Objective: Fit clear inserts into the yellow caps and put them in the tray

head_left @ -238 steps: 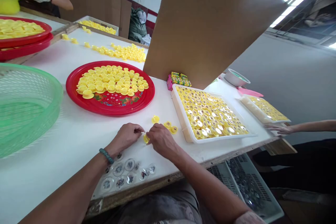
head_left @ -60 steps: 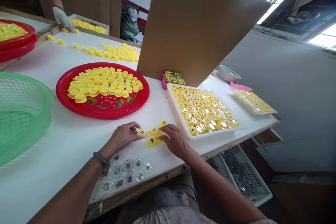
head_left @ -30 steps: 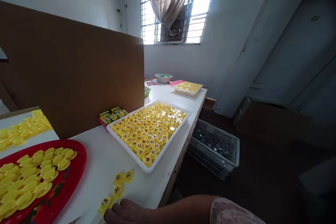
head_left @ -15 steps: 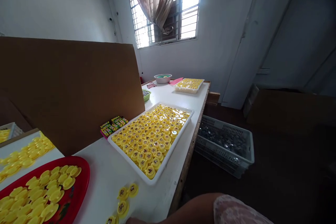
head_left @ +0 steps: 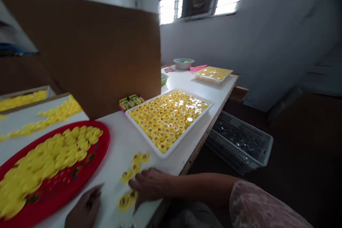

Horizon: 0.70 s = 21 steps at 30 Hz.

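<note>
My right hand (head_left: 151, 185) reaches over the white table with its fingers spread. Its fingertips lie at a loose group of small round yellow pieces (head_left: 124, 202) with printed pictures; whether they press on any is unclear. My left hand (head_left: 84, 208) rests at the bottom edge, between these pieces and a red oval tray (head_left: 104, 146). Its fingers are curled in, and anything inside them is hidden. Plain yellow pieces (head_left: 61, 149) are heaped on the red tray. Beyond my right hand, a white rectangular tray (head_left: 173, 150) is filled with rows of the printed yellow pieces.
A tall cardboard sheet (head_left: 112, 60) stands along the left. Small green and yellow packs (head_left: 131, 102) sit beside it. Farther back are a second filled tray (head_left: 213, 74) and a round basin (head_left: 184, 64). A grey crate (head_left: 240, 142) of dark pieces stands right of the table edge.
The view has tilted down and turned left. Both hands now show; before, only part of the right arm was visible at the bottom edge. More loose printed pieces are in sight.
</note>
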### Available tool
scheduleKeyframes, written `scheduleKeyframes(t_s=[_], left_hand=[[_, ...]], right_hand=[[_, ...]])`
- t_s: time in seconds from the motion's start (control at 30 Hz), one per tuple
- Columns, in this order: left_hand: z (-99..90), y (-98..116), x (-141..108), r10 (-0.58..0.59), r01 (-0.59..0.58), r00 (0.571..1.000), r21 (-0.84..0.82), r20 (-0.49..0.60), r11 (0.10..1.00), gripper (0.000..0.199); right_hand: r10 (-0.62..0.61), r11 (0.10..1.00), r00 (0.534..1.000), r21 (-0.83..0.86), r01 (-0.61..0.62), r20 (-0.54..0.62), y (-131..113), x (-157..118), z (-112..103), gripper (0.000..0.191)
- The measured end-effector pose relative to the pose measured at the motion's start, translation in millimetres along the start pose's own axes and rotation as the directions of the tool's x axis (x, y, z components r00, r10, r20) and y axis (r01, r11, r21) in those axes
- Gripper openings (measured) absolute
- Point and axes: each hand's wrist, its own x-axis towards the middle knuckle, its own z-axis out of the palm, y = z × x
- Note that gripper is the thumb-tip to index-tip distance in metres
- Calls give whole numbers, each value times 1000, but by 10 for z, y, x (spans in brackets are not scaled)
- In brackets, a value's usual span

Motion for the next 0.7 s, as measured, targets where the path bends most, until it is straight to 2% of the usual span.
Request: scheduleKeyframes(t_s=[0.07, 0.13, 0.27, 0.47, 0.57, 0.63, 0.7], left_hand=[[-29, 29, -14, 61, -58, 997, 71, -44, 996, 38], [-29, 59, -19, 134, -133, 991, 53, -28, 990, 37], [-7, 127, -63, 119, -119, 993, -2, -11, 993, 36], [-41, 203, -77, 115, -115, 993, 9, 14, 993, 36], [-66, 148, -55, 137, -137, 991, 61, 11, 989, 36], [-67, 90, -39, 107, -107, 994, 119, -1, 987, 37], [-48, 54, -19, 92, -89, 995, 95, -26, 992, 37]], right_hand=[[17, 999, 1000, 32, -17, 23, -25, 39, -30, 62], [13, 998, 999, 57, -15, 41, -47, 74, -69, 66], [-5, 998, 999, 65, 2, 41, -109, 104, -144, 74], [-6, 999, 1000, -33, 6, -19, -267, 192, -181, 55], [-77, 995, 997, -57, 76, -12, -327, 285, -139, 54], [-124, 991, 992, -49, 124, 2, -341, 339, -102, 49], [-148, 988, 989, -40, 149, 14, -325, 374, -82, 42]])
